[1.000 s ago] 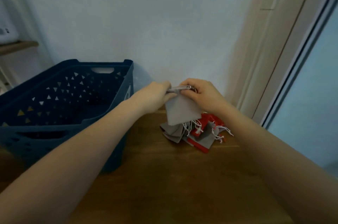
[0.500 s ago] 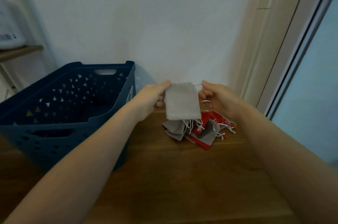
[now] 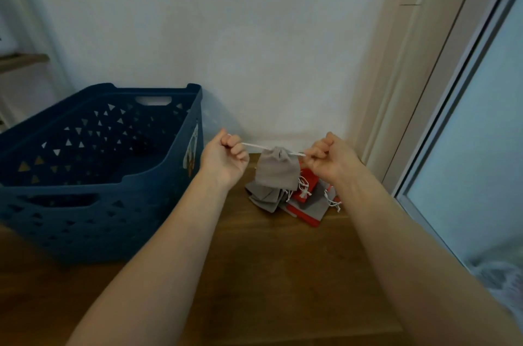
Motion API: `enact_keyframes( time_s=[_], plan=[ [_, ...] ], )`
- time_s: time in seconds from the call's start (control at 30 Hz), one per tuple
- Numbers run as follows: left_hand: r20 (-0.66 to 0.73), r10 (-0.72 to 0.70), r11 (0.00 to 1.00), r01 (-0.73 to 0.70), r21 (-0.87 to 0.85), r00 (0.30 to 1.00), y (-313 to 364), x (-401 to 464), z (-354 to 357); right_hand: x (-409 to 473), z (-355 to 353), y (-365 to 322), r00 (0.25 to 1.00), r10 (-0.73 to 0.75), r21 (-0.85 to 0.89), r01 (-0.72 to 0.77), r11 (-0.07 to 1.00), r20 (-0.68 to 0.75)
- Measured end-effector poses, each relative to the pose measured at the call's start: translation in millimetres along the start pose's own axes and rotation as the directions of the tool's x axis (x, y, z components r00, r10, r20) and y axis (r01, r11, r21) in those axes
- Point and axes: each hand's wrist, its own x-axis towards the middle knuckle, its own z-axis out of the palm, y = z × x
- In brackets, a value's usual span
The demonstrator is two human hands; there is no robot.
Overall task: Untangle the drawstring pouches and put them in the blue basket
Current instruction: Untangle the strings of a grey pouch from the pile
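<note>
A grey drawstring pouch (image 3: 276, 170) hangs in the air between my hands, its mouth cinched tight. My left hand (image 3: 223, 159) pinches the white drawstring (image 3: 253, 145) on one side. My right hand (image 3: 329, 159) pinches the cord on the other side. Both cords are pulled taut. Below the pouch a tangled pile of grey and red pouches (image 3: 300, 198) with white cords lies on the wooden table (image 3: 268, 275). The blue basket (image 3: 93, 204) stands to the left of my left hand; its dark inside shows nothing I can make out.
A white wall runs close behind the pile. A beige door frame (image 3: 418, 77) and a glass panel (image 3: 486, 133) stand to the right. A wooden shelf edge (image 3: 22, 60) shows at far left.
My hands have moved apart, pulling the drawstrings outward. The pouch's mouth went from flat and open to gathered shut.
</note>
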Motion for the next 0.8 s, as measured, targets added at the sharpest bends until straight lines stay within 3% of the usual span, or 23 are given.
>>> enact_keyframes(
  time_s=[0.1, 0.2, 0.3, 0.37, 0.43, 0.53, 0.7, 0.8],
  plan=[
    [-0.044, 0.047, 0.988, -0.04, 0.149, 0.998, -11.7, 1.5, -4.8, 2.7, -2.2, 3.6, 0.995, -0.083, -0.273, 0.065, 0.96, -0.052],
    [-0.007, 0.155, 0.873, -0.134, 0.469, 0.988, -15.0, -2.7, 7.9, -5.8, 3.1, 8.5, 0.982, -0.19, -0.653, 0.157, 0.741, 0.021],
    [0.113, 0.248, 0.516, -0.23, 0.825, 0.962, -12.9, -12.1, 25.2, -25.2, 12.9, 12.7, 0.946, -0.191, -0.905, 0.309, 0.293, 0.262],
    [0.178, 0.253, 0.336, -0.259, 0.905, 0.951, -13.4, -19.6, 33.7, -33.3, 16.1, 16.6, 0.903, -0.111, -0.895, 0.428, 0.125, 0.416],
    [0.206, 0.259, 0.295, -0.28, 0.914, 0.944, -14.9, -24.1, 40.3, -34.9, 17.4, 20.9, 0.874, -0.055, -0.869, 0.486, 0.09, 0.483],
    [0.249, 0.259, 0.331, -0.328, 0.885, 0.933, -16.2, -24.2, 41.9, -33.3, 20.1, 25.7, 0.859, -0.092, -0.856, 0.51, 0.079, 0.504],
    [0.302, 0.219, 0.527, -0.373, 0.763, 0.928, -13.6, -24.3, 33.5, -35.1, 20.7, 23.2, 0.88, -0.124, -0.823, 0.472, 0.317, 0.458],
    [0.371, 0.229, 0.447, -0.436, 0.781, 0.9, -13.4, -24.7, 34.1, -32.0, 16.2, 24.4, 0.847, -0.064, -0.826, 0.53, 0.192, 0.528]
  ],
)
